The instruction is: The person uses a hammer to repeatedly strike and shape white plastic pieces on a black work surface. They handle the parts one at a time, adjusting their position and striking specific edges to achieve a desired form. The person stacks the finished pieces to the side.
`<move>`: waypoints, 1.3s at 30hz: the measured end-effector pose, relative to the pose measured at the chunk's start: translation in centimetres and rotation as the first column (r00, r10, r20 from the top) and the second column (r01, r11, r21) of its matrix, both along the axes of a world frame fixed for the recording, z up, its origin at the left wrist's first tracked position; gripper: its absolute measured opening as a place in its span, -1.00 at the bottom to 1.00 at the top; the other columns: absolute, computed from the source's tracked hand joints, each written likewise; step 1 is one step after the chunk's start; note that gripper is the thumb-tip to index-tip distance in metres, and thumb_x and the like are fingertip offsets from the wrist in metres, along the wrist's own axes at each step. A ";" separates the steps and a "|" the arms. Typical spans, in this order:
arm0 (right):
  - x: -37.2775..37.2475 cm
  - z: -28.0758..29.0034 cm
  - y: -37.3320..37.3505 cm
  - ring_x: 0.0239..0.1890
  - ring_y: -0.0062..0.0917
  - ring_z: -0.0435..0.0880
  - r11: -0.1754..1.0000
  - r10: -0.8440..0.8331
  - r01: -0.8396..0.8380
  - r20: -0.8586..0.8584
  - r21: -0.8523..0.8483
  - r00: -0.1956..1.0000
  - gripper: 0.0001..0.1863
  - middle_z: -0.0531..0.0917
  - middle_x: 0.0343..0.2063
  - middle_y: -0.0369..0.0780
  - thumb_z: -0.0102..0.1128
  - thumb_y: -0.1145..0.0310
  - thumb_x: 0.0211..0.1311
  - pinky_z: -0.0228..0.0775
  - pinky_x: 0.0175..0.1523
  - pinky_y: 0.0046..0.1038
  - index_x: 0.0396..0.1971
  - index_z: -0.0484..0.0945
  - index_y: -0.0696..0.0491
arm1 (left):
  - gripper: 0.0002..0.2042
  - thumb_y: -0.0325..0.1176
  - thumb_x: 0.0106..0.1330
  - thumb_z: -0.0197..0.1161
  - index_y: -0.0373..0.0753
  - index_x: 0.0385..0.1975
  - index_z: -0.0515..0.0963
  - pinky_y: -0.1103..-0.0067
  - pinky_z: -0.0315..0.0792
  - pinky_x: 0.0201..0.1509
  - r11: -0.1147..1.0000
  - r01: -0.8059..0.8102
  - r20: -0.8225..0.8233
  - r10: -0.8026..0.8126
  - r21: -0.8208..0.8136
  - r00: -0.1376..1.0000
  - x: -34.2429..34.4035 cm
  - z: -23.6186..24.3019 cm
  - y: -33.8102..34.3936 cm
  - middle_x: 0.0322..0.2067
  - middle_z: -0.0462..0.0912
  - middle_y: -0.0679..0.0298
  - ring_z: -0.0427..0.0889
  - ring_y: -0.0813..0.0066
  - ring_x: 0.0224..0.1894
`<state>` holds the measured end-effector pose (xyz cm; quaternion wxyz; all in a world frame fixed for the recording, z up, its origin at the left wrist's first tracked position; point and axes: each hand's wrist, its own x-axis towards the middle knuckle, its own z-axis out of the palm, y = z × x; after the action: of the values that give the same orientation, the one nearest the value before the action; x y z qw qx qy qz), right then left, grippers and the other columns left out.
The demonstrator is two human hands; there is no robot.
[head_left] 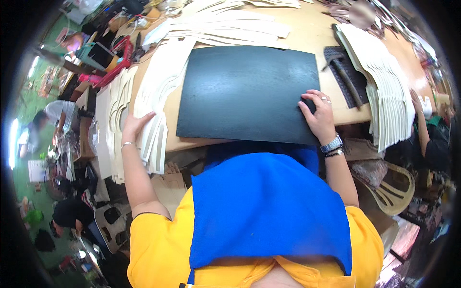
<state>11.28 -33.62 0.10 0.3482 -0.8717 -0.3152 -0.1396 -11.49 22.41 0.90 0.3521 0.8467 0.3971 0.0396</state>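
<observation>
My left hand [136, 126] rests at the near end of a fan of overlapping cream-coloured cut pieces [158, 91]. Its thumb stretches out to the right over them; the other fingers are mostly hidden. A large black rectangular board [247, 93] lies flat before me at the table's front edge. My right hand [318, 114] touches its right edge, fingers lightly bent and apart, holding nothing. Just beyond that hand, a hammer [346, 79] lies on a dark textured pad [338, 72].
Layered cream pieces [386, 89] overhang the table's [307, 38] right front edge. More cream strips [230, 29] lie behind the board, and another stack [113, 113] is left of my left hand. A red basket [120, 60] stands far left. Other people work on both sides.
</observation>
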 end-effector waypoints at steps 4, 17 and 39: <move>0.2 -0.4 -0.2 0.06 -0.21 0.56 1.000 -0.016 0.016 -0.006 0.005 1.000 -0.76 0.67 -0.08 -0.11 0.42 0.32 0.14 0.38 0.20 -0.23 -0.23 0.68 0.09 | -0.34 -0.15 -0.06 0.64 -0.45 0.00 0.60 0.44 0.56 0.00 0.999 -0.005 0.107 0.008 -0.031 0.994 0.3 -1.3 -0.5 -0.14 0.75 0.03 0.74 0.30 -0.12; 0.1 -0.4 -0.3 0.11 -0.21 0.50 0.999 -0.019 0.022 -0.074 0.033 0.997 -0.75 0.63 -0.03 -0.15 0.43 0.28 0.14 0.37 0.22 -0.24 -0.21 0.68 0.05 | -0.45 -0.39 0.09 0.56 -0.50 0.07 0.53 0.46 0.63 -0.12 0.953 -0.086 0.076 0.113 -0.290 0.991 1.9 1.0 -3.0 -0.09 0.71 0.02 0.74 0.32 -0.17; 0.1 0.1 -0.4 0.08 -0.21 0.51 0.998 0.014 -0.007 -0.113 0.064 0.994 -0.78 0.64 -0.05 -0.14 0.44 0.35 0.11 0.36 0.20 -0.24 -0.23 0.70 0.05 | -0.51 -0.28 0.21 0.45 -0.41 0.07 0.53 0.44 0.61 0.00 0.789 0.067 0.264 0.123 -0.610 0.957 2.4 5.2 -4.7 -0.09 0.69 0.15 0.71 0.39 -0.12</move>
<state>11.41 -33.98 0.20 0.3935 -0.8652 -0.2949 -0.0981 -9.06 17.70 6.09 0.6610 0.6653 0.3450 0.0375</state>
